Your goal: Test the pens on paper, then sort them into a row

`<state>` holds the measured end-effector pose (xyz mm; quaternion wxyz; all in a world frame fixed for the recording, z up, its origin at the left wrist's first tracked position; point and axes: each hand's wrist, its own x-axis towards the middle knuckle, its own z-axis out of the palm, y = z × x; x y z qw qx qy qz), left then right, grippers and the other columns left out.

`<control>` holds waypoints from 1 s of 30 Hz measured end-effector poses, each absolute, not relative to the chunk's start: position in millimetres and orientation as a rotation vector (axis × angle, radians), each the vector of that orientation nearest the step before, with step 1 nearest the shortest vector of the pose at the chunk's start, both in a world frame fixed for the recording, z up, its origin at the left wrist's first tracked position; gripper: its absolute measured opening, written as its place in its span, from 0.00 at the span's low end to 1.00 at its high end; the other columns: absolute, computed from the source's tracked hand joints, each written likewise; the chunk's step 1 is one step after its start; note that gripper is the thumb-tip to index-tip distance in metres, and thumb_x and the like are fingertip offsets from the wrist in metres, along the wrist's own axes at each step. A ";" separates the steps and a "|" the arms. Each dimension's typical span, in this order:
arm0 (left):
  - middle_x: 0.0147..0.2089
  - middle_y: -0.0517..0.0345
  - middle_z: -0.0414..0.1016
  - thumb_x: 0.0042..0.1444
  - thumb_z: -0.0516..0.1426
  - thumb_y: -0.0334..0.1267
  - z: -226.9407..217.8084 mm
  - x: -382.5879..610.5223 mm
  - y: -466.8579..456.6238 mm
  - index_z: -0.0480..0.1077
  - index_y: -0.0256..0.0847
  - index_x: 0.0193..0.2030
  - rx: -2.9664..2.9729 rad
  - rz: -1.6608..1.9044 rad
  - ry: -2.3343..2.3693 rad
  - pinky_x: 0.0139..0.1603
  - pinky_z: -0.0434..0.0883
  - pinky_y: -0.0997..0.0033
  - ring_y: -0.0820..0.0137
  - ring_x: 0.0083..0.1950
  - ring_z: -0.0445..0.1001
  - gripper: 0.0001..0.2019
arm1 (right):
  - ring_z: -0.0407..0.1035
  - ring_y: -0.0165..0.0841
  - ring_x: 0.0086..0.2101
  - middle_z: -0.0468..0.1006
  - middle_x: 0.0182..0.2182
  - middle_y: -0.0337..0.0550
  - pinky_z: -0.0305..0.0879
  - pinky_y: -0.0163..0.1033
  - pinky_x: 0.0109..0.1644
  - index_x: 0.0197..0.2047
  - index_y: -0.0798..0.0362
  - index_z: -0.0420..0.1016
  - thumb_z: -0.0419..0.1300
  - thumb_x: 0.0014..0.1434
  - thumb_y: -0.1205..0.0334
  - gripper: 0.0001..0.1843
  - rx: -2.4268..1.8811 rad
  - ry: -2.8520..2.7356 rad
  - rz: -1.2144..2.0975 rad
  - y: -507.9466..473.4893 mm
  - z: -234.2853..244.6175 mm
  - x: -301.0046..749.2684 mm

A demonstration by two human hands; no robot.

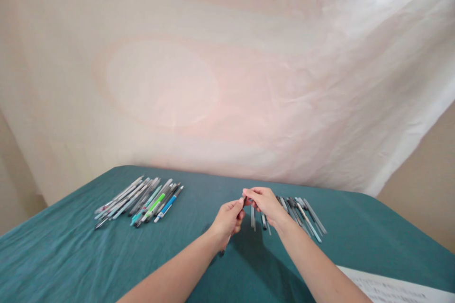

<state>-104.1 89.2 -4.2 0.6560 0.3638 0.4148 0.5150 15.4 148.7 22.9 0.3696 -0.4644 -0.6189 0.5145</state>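
A flat white paper sheet with printed lines (394, 289) lies at the near right corner of the desk spread with dark teal cloth (71, 265). Further in, above the middle, I see the person's left hand (228, 220) curled round a slim dark-and-pale pen (226, 243), thumb pressing on it; the right hand (265, 203) pinches its upper end with the fingertips. Just beside that hand lie thin pale sticks (253, 218). Toward the right edge rests a grey, black and white pen bundle (302, 215); toward the left edge, a larger mixed pen pile (144, 201), including a bright green pen (155, 203) and a blue-and-white pen (168, 207). Beyond the far edge hangs pale, creased sheeting (213, 80).
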 end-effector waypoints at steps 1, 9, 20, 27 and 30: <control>0.19 0.69 0.54 0.50 0.53 0.51 -5.4 -104.0 89.8 0.66 0.36 0.40 0.818 1.171 0.938 0.15 0.37 0.79 0.85 0.15 0.40 0.19 | 0.57 0.23 0.17 0.72 0.20 0.41 0.47 0.27 0.16 0.28 0.58 0.74 0.58 0.47 0.50 0.17 -1.196 -1.595 1.310 152.0 22.4 16.6; 0.25 0.58 0.65 0.55 0.50 0.38 -21.4 -108.8 99.8 0.66 0.31 0.39 0.617 1.215 0.902 0.16 0.49 0.81 0.81 0.19 0.57 0.11 | 0.57 0.22 0.16 0.73 0.24 0.41 0.50 0.27 0.15 0.33 0.58 0.73 0.55 0.48 0.55 0.14 -1.282 -1.636 1.149 201.7 11.1 35.2; 0.27 0.57 0.66 0.53 0.51 0.29 -23.2 -111.0 101.5 0.68 0.32 0.40 0.578 1.254 0.843 0.19 0.55 0.83 0.81 0.22 0.59 0.08 | 0.64 0.25 0.21 0.75 0.21 0.39 0.57 0.29 0.25 0.29 0.58 0.75 0.60 0.41 0.65 0.08 -1.415 -1.969 0.863 228.1 -18.2 19.9; 0.27 0.57 0.65 0.54 0.51 0.29 -23.9 -111.9 102.0 0.68 0.32 0.40 0.594 1.251 0.823 0.18 0.55 0.83 0.82 0.21 0.59 0.09 | 0.69 0.31 0.26 0.77 0.23 0.43 0.60 0.32 0.30 0.27 0.56 0.77 0.60 0.42 0.63 0.08 -1.432 -2.142 0.696 233.7 -24.4 20.1; 0.27 0.57 0.65 0.54 0.51 0.29 -23.2 -112.3 102.1 0.68 0.32 0.40 0.583 1.246 0.816 0.18 0.55 0.83 0.82 0.21 0.59 0.08 | 0.70 0.32 0.29 0.78 0.27 0.44 0.61 0.33 0.33 0.32 0.56 0.77 0.60 0.43 0.64 0.11 -1.413 -2.186 0.652 232.2 -22.8 22.4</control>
